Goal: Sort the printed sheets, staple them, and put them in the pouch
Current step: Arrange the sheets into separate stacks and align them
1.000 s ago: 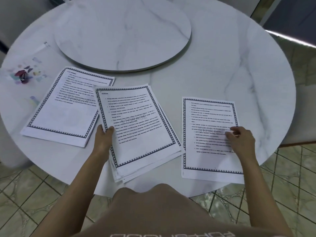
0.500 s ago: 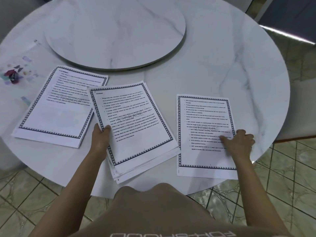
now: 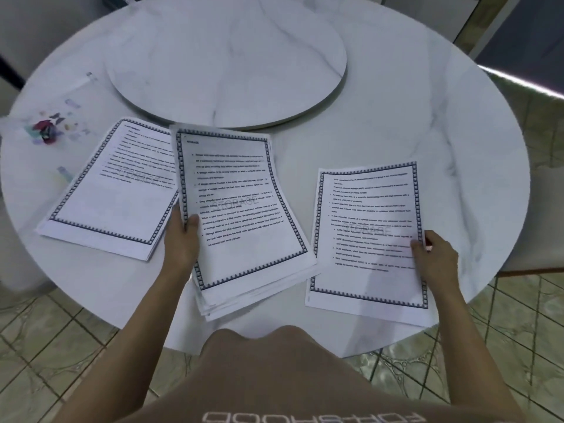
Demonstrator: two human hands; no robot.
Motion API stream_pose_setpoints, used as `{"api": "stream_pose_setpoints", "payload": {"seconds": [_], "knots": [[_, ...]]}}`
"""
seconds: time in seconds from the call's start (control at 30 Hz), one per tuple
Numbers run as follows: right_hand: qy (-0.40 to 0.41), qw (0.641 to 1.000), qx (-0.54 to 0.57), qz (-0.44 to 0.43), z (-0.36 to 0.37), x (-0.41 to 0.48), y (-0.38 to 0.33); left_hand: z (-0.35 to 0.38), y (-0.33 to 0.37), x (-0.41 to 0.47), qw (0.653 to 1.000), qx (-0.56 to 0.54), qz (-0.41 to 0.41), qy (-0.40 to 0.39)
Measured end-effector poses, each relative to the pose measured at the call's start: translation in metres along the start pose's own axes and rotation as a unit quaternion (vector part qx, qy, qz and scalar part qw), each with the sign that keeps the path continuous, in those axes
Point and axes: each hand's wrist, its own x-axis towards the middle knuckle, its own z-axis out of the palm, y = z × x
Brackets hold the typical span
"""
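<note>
Head view: pinched the left edge of the middle stack (image 3: 244, 215) with the left hand (image 3: 183, 239), thumb on top, and held its far end bowed off the desk (image 3: 427, 117). Pinched the right edge of the right sheets (image 3: 366, 239) with the right hand (image 3: 436, 254), close to the desk rim. Could have fanned loose pages out of order, or slid those sheets floorward. Possibly showed the pouch (image 3: 45, 129) far left, blurred.

Light was cool and rather dim. A bright strip of glare (image 3: 518, 83) crossed the upper right. The bench (image 3: 427, 117) bowed from wide-angle distortion, print on the sheets (image 3: 244, 209) was soft, and shadows were faint.
</note>
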Motion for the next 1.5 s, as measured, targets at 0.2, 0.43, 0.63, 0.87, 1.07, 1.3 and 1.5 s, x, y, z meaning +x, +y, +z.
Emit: {"api": "stream_pose_setpoints", "payload": {"seconds": [0.2, 0.43, 0.63, 0.87, 1.07, 1.3, 1.5], "knots": [[0.050, 0.997, 0.054, -0.030, -0.004, 0.011, -0.017, -0.025, 0.023, 0.002, 0.996, -0.085, 0.027, -0.003], [-0.058, 0.981, 0.185, -0.027, 0.021, 0.014, -0.044, -0.034, 0.021, -0.003, 0.989, -0.140, -0.010, -0.056], [-0.184, 0.936, 0.299, -0.011, 0.049, -0.007, -0.079, -0.013, 0.010, -0.016, 0.978, -0.169, -0.072, -0.103], [-0.283, 0.911, 0.297, 0.029, 0.070, -0.023, -0.081, 0.005, -0.008, -0.026, 0.973, -0.136, -0.128, -0.134], [-0.309, 0.912, 0.266, 0.047, 0.076, -0.026, -0.080, 0.011, -0.012, -0.023, 0.978, -0.087, -0.144, -0.122], [-0.315, 0.913, 0.254, 0.057, 0.083, -0.030, -0.092, 0.021, -0.005, -0.028, 0.976, -0.078, -0.148, -0.140], [-0.257, 0.930, 0.257, -0.043, 0.083, -0.039, -0.117, 0.023, 0.031, -0.036, 0.992, -0.058, -0.054, -0.102]]}}
